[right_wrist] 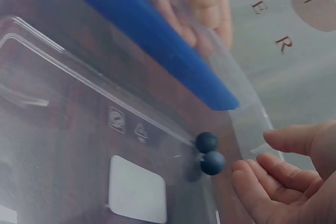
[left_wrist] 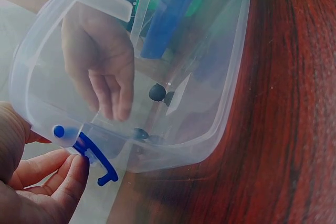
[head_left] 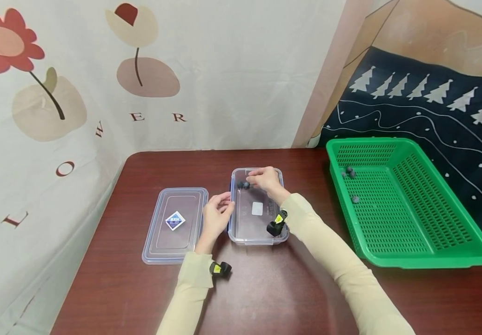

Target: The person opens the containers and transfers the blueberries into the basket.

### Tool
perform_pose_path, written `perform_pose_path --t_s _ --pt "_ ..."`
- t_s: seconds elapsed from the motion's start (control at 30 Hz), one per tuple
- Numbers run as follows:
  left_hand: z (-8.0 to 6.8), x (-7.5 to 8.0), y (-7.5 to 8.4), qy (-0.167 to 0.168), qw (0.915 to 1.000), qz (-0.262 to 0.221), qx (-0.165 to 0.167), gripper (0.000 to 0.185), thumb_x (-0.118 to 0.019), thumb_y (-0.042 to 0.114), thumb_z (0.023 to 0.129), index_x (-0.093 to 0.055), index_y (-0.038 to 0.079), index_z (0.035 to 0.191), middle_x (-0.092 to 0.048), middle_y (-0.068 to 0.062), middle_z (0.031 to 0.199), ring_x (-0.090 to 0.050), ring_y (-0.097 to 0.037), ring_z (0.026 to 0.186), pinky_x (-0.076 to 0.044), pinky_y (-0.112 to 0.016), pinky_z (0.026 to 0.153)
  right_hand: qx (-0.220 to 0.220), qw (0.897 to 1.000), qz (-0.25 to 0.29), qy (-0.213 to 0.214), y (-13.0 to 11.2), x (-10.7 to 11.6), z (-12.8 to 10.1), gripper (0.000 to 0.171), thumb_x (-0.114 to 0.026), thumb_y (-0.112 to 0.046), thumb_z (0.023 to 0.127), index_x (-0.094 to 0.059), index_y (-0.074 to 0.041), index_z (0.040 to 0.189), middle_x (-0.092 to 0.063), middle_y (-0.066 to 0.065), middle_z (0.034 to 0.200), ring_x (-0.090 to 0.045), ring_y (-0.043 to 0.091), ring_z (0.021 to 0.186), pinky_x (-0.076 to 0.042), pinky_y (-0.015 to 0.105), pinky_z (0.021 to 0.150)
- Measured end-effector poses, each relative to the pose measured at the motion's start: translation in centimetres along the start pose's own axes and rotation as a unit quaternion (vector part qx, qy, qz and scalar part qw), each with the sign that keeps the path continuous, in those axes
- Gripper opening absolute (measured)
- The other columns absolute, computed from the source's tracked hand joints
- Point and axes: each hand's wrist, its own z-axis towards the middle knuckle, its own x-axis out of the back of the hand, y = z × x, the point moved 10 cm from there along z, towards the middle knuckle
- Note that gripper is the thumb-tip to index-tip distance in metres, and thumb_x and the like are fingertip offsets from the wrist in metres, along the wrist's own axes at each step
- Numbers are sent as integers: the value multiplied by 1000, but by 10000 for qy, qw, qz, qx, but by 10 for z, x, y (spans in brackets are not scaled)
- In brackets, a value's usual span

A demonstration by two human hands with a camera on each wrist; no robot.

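Lid (head_left: 176, 224) left of container (head_left: 259, 235), basket (head_left: 408, 251) right, two balls (head_left: 243, 185) inside container

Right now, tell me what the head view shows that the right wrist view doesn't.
Only the head view shows the green basket holding a few blueberries, the separate lid and the left hand at the clear container's left side. Only the right wrist view shows the right hand's fingers open, holding nothing. Both show two blueberries inside the container by the right hand.

Both your hands are out in front, fingers loose.
Your left hand (head_left: 215, 217) sits nearer you; your right hand (head_left: 266, 179) reaches farther forward, fingers relaxed.
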Motion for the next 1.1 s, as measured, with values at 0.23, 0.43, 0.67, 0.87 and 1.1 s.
perform_pose_path --t_s 0.23,0.43,0.67,0.87,1.1 --pt "-4 3 28 -103 9999 -98 55 26 -62 -16 79 -59 -20 104 -59 -34 95 -60 -43 86 -56 -45 81 -205 9944 -985 324 6 -4 1 18 -73 -7 79 -72 -1 96 -70 14 92 -68 26 73 -53 22 54" --pt "-6 4 42 -130 9999 -74 33 26 -61 -17 78 -58 -22 103 -57 -36 95 -60 -46 86 -55 -49 81 -262 9935 -1047 351 10 -7 5 15 -74 -5 77 -72 1 91 -71 16 84 -69 26 67 -59 27 58" --pt "-7 4 42 -128 9999 -41 58 26 -61 -17 78 -58 -22 103 -58 -36 95 -60 -45 86 -55 -49 81 -224 9923 -1187 267 16 -11 7 14 -75 -6 77 -73 1 89 -70 14 76 -66 18 58 -58 23 52" --pt "-7 4 42 -133 9998 -39 111 26 -61 -16 79 -58 -22 104 -58 -35 96 -60 -44 86 -55 -48 82 -209 9884 -1494 166 17 -15 7 13 -75 -7 77 -73 -1 88 -70 10 77 -65 15 59 -57 21 52" --pt "-6 4 41 -147 9998 -65 92 26 -61 -17 78 -58 -23 103 -58 -36 95 -60 -45 86 -55 -48 81 -227 9843 -1742 135 15 -15 7 11 -75 -9 77 -74 -2 85 -70 9 73 -64 13 54 -57 21 49"
